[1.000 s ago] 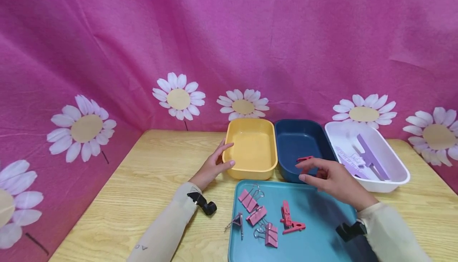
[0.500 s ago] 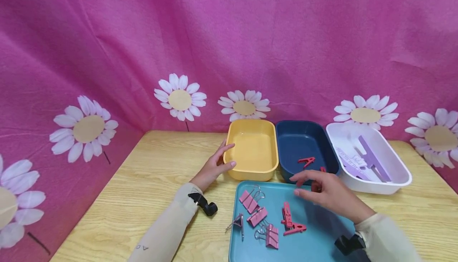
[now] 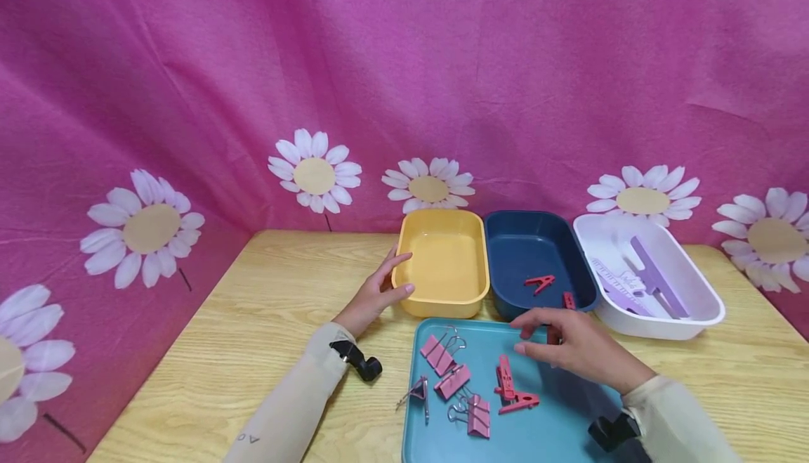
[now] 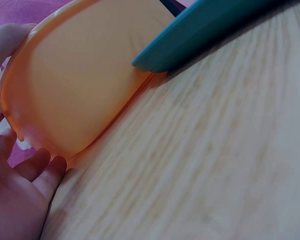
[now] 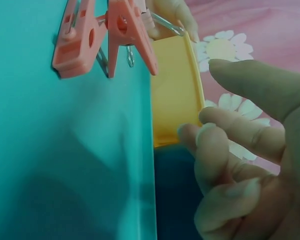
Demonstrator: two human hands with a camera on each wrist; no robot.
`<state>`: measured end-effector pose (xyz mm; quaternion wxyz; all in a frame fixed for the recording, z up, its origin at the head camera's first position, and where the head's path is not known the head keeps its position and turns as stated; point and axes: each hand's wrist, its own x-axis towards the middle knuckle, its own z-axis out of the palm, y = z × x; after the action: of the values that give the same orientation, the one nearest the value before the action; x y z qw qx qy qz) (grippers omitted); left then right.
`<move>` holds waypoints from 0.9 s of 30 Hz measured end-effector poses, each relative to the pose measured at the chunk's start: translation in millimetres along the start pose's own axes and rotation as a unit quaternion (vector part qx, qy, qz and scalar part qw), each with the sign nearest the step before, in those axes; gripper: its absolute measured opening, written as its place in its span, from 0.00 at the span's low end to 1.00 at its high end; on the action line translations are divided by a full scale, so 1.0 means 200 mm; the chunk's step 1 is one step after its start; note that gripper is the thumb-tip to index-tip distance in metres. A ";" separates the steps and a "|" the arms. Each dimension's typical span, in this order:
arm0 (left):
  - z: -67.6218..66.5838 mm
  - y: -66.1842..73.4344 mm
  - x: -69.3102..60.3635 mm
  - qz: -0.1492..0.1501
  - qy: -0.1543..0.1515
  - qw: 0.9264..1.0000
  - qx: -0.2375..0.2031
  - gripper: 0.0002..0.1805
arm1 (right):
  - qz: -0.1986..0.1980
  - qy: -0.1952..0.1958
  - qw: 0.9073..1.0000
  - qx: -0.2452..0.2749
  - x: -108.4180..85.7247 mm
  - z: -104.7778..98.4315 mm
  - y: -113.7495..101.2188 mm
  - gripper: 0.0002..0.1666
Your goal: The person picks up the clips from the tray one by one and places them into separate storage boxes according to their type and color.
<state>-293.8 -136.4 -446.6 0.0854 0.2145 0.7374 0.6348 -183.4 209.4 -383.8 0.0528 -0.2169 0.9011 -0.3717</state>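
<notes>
My left hand rests at the left side of a yellow bin, thumb and index finger over its rim. In the left wrist view, other fingers touch the bin's outer wall. Above the teal tray, my right hand hovers with loosely bent fingers and holds nothing. Nearest to it on the tray are two red clothespins, touching each other. Several pink binder clips lie on the tray's left part. Inside the navy bin are a red clothespin and another red piece, partly hidden.
Right of the navy bin stands a white bin with purple items inside, one a comb-like strip. All three bins stand side by side behind the tray on a wooden table. A pink flowered cloth hangs behind.
My right hand has drawn back from the navy bin to over the tray, uncovering the red clothespins in the bin. My left hand has stayed on the yellow bin.
</notes>
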 end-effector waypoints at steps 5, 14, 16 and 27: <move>0.00 0.01 -0.01 0.003 -0.004 1.000 0.001 0.35 | 0.009 -0.019 1.000 -0.002 0.01 0.00 0.01 0.25; 0.00 -0.02 0.01 0.014 -0.002 1.000 -0.014 0.34 | -0.005 -0.042 0.999 0.004 0.01 0.03 0.03 0.23; 0.00 0.00 0.01 0.014 -0.010 1.000 -0.022 0.35 | -0.003 -0.049 0.999 0.003 0.01 0.04 0.03 0.23; 0.02 0.14 -0.05 0.008 -0.021 1.000 -0.020 0.36 | -0.010 -0.075 0.996 0.044 0.01 0.09 0.03 0.20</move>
<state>-278.0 -134.7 -422.1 0.1000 0.2323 0.7210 0.6452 -182.8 200.9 -400.1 0.1259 -0.2511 0.8752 -0.3939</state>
